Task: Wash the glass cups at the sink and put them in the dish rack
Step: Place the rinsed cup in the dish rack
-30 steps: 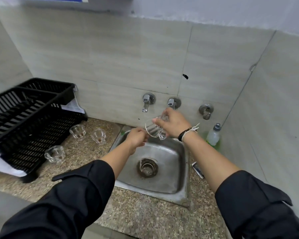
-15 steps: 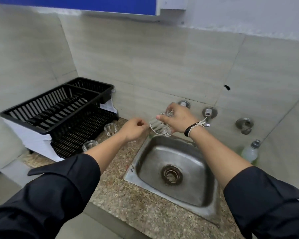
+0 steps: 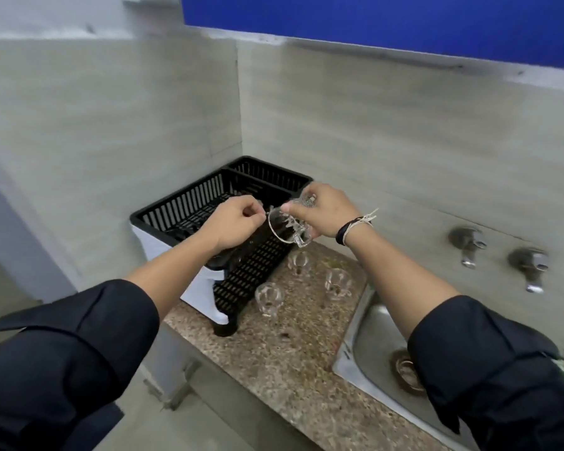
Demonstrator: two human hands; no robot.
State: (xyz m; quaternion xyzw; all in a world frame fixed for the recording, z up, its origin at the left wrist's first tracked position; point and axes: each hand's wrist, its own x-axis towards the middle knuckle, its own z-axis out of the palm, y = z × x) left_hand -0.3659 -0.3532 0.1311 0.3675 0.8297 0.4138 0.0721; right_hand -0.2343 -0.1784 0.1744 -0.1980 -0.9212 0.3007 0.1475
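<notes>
Glass cup [image 3: 287,226] tilted in right hand [image 3: 326,211] — left hand [image 3: 233,222] curled beside.

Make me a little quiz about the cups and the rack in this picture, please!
1. How many glass cups stand on the counter?
2. True or false: the right hand holds a glass cup.
3. The held cup is over: A) the sink B) the dish rack.

Key: 1. Three. 2. True. 3. B.
</notes>
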